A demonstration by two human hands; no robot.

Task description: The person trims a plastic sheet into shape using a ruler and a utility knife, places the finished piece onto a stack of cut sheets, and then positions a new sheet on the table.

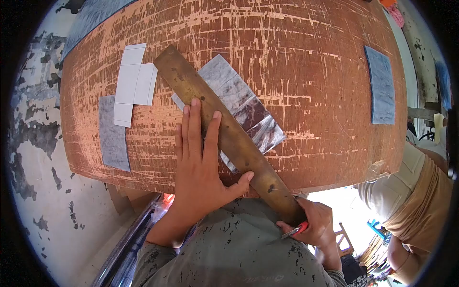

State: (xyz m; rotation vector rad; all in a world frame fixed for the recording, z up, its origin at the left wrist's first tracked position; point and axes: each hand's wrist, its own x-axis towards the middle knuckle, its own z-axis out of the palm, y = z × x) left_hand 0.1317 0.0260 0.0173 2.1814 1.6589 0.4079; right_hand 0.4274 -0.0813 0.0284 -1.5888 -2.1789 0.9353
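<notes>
A long, worn brass-coloured metal straightedge (229, 129) lies diagonally over a grey marbled sheet (224, 81), whose lower part is shiny. My left hand (201, 158) is open, with fingertips and thumb spread on the straightedge and the sheet's left side. At the lower end of the straightedge, past the table edge, my right hand (315, 220) is closed around a small red-handled cutter knife (299, 228) with its blade pointing left. That hand also touches the end of the straightedge. The straightedge hides the middle of the sheet.
A white paper box template (128, 83) with fold lines overlaps a grey strip (114, 143) on the left. Another grey piece (381, 86) lies at the right of the scratched brown table (306, 43). Another person (406, 191) is at the lower right. A peeling wall (33, 134) borders the left.
</notes>
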